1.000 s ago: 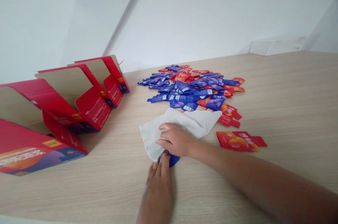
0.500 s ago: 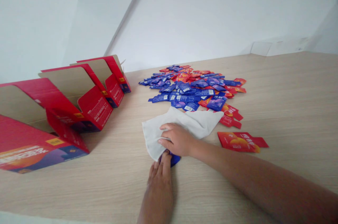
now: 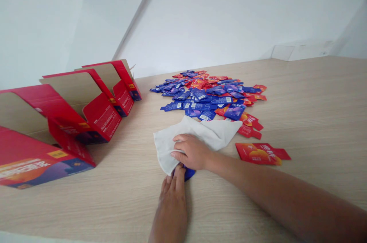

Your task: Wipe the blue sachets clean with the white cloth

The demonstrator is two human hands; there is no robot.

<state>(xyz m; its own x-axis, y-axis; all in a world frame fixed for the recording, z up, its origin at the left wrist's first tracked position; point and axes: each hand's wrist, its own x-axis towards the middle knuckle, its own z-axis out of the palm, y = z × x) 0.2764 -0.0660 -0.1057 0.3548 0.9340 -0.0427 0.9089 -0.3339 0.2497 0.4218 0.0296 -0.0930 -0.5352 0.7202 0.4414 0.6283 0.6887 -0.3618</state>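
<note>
Cloth [image 3: 208,130] lies spread on the table [image 3: 120,204], in front of the person, with its near left part close over a blue packet [image 3: 189,174]. From my end, I judge that the left hand [image 3: 172,193] steadies that packet, while the right hand [image 3: 193,151] bears down on the fabric from above. I see the left fingers stretched forward and close together, their tips partly hidden at the cloth's edge; I cannot tell whether they pinch anything. The right hand is palm down with its fingers loosely bent, and I cannot tell whether it has hold of a fold.

I read the cloth's long axis as running side to side: its broad end is on the left, and it narrows to a corner on the right, just beside the red packets [image 3: 248,131]. The blue packet is too covered for me to read its direction. 1 red packet [image 3: 258,153] lies on its own to the right, its tab pointing right.

Beyond the cloth I see a pile of packets [image 3: 200,96], and to the left 3 boxes [image 3: 103,120] stand in a row with their flaps up, perhaps spaced apart for easy reach.
</note>
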